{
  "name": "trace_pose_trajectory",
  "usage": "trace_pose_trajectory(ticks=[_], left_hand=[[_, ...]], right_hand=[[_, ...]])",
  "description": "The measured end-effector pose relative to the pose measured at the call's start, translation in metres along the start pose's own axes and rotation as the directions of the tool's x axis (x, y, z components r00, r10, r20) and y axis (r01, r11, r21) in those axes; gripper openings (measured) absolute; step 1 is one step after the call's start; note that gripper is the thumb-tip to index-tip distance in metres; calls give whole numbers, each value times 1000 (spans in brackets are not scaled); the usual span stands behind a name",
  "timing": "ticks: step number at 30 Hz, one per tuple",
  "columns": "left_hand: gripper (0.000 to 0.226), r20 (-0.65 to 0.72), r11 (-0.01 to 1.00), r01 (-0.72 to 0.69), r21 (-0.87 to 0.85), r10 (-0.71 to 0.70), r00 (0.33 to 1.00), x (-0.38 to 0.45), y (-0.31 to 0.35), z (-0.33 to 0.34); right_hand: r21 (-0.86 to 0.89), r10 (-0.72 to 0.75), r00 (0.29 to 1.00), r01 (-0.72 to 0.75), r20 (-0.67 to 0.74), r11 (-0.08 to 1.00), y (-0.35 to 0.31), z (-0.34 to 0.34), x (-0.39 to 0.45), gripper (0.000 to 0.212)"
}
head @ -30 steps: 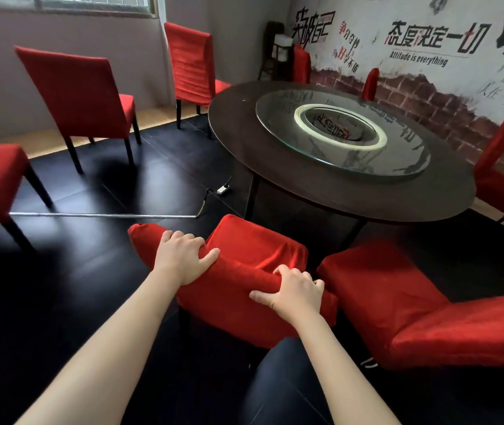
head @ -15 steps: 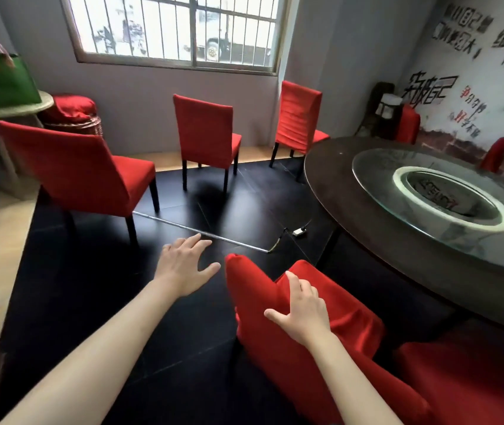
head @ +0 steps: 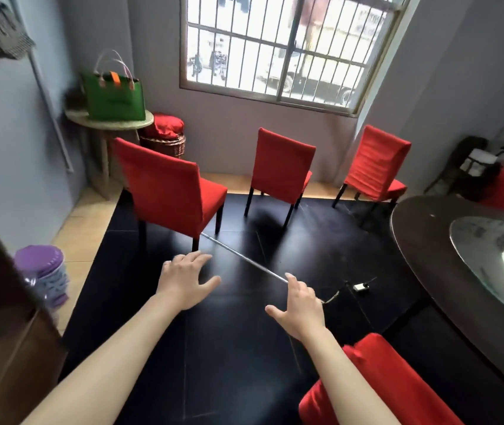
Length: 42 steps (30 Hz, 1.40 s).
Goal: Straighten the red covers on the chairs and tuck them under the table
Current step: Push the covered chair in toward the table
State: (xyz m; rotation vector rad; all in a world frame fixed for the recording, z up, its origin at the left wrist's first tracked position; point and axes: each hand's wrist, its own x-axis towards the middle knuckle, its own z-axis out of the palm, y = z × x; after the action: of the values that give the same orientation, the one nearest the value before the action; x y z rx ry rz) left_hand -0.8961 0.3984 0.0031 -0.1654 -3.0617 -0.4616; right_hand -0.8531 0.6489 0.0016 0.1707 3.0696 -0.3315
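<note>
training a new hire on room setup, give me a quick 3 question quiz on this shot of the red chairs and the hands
1. True or false: the left hand grips a chair cover.
2. How many red-covered chairs stand in a row away from the round table, toward the window wall? A) one B) three C) five
3. Fill in: the cover on the right chair of that row looks ____ compared with the middle chair and the left chair.

Key: 1. False; both it and the right hand are open and hold nothing. 2. B. 3. wrinkled.
</note>
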Motion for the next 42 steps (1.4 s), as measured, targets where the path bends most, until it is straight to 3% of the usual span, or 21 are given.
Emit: trace_pose_trajectory(ticks=[10,29,34,42], left_hand=[[65,-15,990,137,29,-136,991,86,-121,-32],[63,-57,964,261,44,-259,964,349,-243,-50],[64,-35,948,312,61,-310,950,387,-280,-50],[65,-39,933,337,126,-335,942,481,-372,-60]], right_hand=[[20,-61,995,59,74,998,-116,24,114,85],[71,-229,966,221,123,973,-251,46,435,75],[68,-279,945,271,174,960,-303,65,487,79],[56,-303,944,298,130,953,-383,88,574,81]])
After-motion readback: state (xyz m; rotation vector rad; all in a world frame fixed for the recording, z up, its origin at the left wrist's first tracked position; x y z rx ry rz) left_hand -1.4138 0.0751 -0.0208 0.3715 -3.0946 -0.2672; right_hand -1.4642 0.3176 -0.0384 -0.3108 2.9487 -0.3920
